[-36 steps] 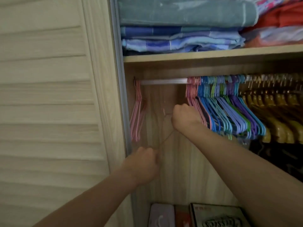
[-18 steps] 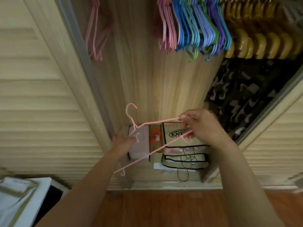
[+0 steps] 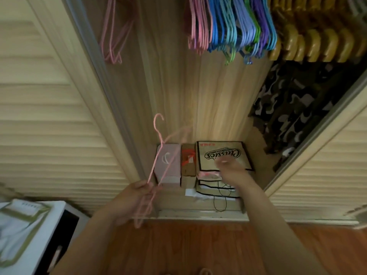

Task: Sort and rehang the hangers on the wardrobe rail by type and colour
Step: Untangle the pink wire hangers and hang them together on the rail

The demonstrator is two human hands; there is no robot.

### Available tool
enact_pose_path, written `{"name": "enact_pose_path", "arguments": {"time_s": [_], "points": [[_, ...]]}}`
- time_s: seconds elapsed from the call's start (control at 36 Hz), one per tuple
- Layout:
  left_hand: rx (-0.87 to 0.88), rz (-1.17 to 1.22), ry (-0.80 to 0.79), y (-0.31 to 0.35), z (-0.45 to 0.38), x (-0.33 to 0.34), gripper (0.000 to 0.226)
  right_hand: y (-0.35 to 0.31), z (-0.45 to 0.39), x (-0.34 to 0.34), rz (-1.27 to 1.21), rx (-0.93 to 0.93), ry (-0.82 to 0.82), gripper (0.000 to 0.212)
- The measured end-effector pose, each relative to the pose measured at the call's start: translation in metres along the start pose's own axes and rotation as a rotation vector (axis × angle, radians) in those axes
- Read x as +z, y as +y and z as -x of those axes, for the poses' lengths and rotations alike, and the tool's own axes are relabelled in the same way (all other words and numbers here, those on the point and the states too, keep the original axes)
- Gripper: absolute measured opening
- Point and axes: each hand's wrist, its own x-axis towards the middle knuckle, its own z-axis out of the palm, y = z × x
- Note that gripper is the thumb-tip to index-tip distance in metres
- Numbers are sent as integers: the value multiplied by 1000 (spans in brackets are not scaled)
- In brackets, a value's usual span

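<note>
My right hand (image 3: 228,167) has let go, blurred, fingers unreadable, so the pink wire hanger (image 3: 156,165) now hangs low before the wardrobe floor in my gripping left hand (image 3: 137,197), ready for rehanging

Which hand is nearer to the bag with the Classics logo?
Right. The right hand is blurred but overlaps the bag near its lower right part. The left hand is off to the bag's left, gripping a pink hanger.

The left hand (image 3: 135,197) is curled round a pink hanger (image 3: 156,159), near and low. The right hand (image 3: 230,169) reaches farther in, blurred; its grip is unclear.
</note>
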Motion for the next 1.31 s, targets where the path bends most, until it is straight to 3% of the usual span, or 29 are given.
{"name": "enact_pose_path", "arguments": {"time_s": [0.06,0.11,0.19,0.25,0.33,0.56,0.64,0.72,0.86,1.0,1.11,1.31], "points": [[5,131,-24,10,-2,22,24,-11,24,22,-109,25,-335,35],[20,282,-17,26,-6,43,25,-22,44,36,-192,0,-564,36],[81,365,-32,56,-16,62,14,-39,60,44,-194,-136,-670,48],[106,328,14,83,-22,69,15,-54,65,42,-159,-271,-604,43],[188,191,68,128,-26,78,20,-84,59,36,-114,-483,-369,24],[509,-217,131,238,-12,73,25,-176,28,27,-262,-645,-69,32],[648,-441,317,263,-3,49,24,-207,17,27,-315,-628,18,32],[729,-527,507,280,10,16,11,-246,5,25,-299,-699,90,54],[712,-405,585,300,31,-25,24,-326,-29,19,-256,-726,145,68],[708,-263,533,306,45,-36,28,-371,-59,22,-229,-707,138,55],[717,-262,534,304,56,-40,25,-384,-54,32,-270,-612,16,33],[714,-197,512,309,65,-45,25,-388,-75,67,-6,-748,-6,54]]}}
